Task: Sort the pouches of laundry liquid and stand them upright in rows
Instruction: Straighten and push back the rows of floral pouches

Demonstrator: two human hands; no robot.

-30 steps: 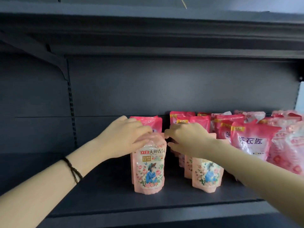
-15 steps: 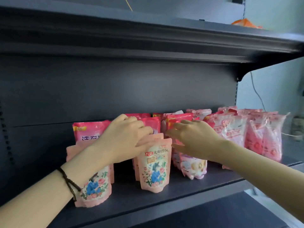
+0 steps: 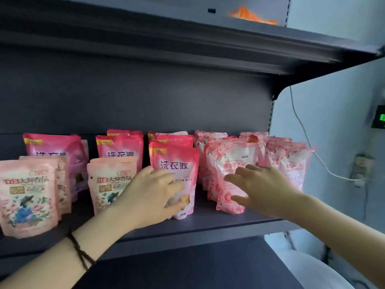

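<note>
Two upright pouches are being covered: pink pouch [image 3: 177, 161] by the curled left hand [image 3: 150, 197] (grip unclear), rose-print pouch [image 3: 229, 161] directly behind the spread, empty right hand [image 3: 264, 190].

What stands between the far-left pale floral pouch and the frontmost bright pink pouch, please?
In the head view, a second pale floral pouch stands upright there, its lower right corner hidden behind the left hand.

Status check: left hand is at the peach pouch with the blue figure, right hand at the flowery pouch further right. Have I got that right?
Not quite. The head view shows the left hand at the bright pink pouch, not the peach pouch beside it. The right hand is at the flowery pouch further right, as you said.
</note>
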